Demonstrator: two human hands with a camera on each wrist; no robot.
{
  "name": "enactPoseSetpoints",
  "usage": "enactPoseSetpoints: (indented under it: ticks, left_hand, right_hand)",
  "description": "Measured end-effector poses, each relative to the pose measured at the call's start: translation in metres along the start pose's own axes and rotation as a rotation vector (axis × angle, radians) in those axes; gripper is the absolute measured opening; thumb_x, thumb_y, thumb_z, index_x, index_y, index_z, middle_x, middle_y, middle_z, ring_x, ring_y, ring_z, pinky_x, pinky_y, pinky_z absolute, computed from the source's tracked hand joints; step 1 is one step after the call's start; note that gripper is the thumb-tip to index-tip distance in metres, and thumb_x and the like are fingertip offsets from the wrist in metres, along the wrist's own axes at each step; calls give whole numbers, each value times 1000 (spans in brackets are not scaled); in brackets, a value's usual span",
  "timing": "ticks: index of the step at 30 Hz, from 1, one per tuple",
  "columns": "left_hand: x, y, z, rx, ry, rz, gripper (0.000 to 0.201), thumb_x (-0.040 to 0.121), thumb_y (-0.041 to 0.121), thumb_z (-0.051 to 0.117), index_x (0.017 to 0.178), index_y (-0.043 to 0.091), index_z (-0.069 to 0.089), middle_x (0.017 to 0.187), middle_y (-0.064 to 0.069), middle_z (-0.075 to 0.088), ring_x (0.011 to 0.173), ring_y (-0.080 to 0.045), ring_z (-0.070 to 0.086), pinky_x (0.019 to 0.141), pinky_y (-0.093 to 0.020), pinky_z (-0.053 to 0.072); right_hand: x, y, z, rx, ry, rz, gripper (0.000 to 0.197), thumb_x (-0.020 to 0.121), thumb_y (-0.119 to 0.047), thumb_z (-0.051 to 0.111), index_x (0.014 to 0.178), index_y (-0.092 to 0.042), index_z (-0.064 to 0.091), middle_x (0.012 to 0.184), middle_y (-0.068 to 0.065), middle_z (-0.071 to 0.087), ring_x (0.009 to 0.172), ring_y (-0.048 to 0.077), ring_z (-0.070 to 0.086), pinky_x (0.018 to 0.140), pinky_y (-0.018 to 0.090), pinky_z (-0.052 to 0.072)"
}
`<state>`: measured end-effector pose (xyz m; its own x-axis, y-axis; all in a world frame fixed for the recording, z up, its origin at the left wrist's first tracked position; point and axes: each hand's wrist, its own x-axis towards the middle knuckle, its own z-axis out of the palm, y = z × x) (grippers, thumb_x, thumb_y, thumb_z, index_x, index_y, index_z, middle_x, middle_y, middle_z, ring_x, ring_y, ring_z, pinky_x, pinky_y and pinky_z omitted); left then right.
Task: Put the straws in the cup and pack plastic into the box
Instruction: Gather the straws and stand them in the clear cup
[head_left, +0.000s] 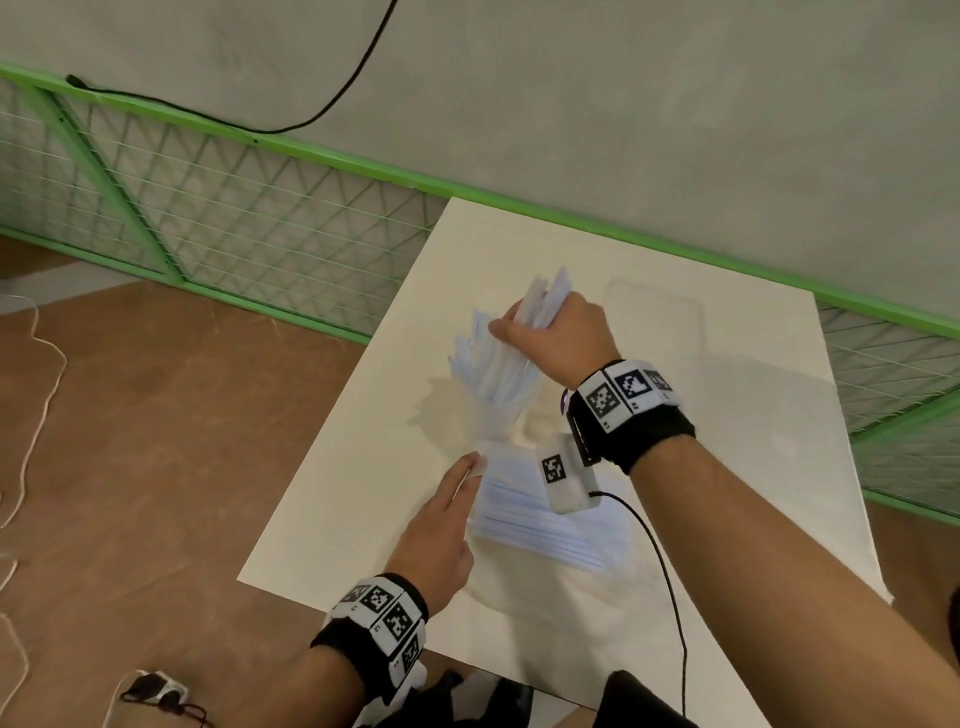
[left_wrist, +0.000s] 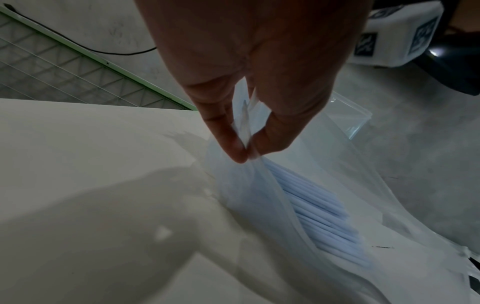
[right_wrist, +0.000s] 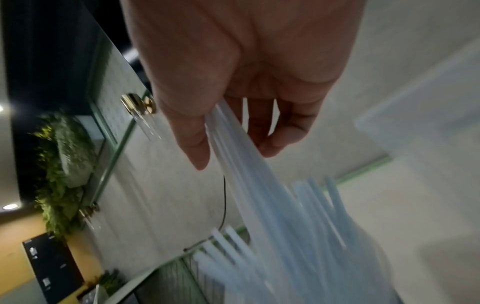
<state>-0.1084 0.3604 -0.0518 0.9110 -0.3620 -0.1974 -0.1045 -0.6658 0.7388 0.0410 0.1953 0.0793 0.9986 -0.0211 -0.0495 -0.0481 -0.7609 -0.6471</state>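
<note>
A white table (head_left: 675, 519) stands by a green fence (head_left: 218, 218), with a clear box (head_left: 655, 317) at the far side, behind the cup. The plastic bag (left_wrist: 249, 195) of straws lies in front of the clear cup (head_left: 498, 415), its edge pinched by the left hand (head_left: 441, 525). The right hand (head_left: 558, 332), curled round a bunch of straws (right_wrist: 249, 179), pokes them into the cup; I think a hard push could tip it over.

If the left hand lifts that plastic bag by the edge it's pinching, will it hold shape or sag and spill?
Probably sag: the bag is thin film, already draping from the left hand. The straws inside lie loose near the open mouth, so they may slide out if it tilts. It looks light.
</note>
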Motion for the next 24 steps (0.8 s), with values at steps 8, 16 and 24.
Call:
enactPoseSetpoints:
  ticks: [8,16,24]
  left_hand:
    - [2,0,-2,8,-21,-26,94,82,-7,48,155,34,5,157,28,-10,122,-6,51,79,-7,35]
    - [3,-3,-2,-6,-32,-28,97,80,-9,48,154,36,5,156,30,-8,116,-11,54,79,-12,39]
    - [3,-8,0,-8,-42,-37,97,80,-12,45,154,35,5,157,29,-7,128,-6,45,85,-6,31]
  right_hand:
    - [-18,17,15,208,225,-64,93,71,-61,76,145,-24,35,152,-3,33,139,16,29,114,36,28]
    - [-44,41,54,-48,18,-81,125,71,-70,70,156,-12,0,165,-1,1,151,18,-5,123,39,8]
    - [6,36,78,-133,87,-165,121,66,-74,70,154,-13,13,161,3,17,149,20,11,122,32,12]
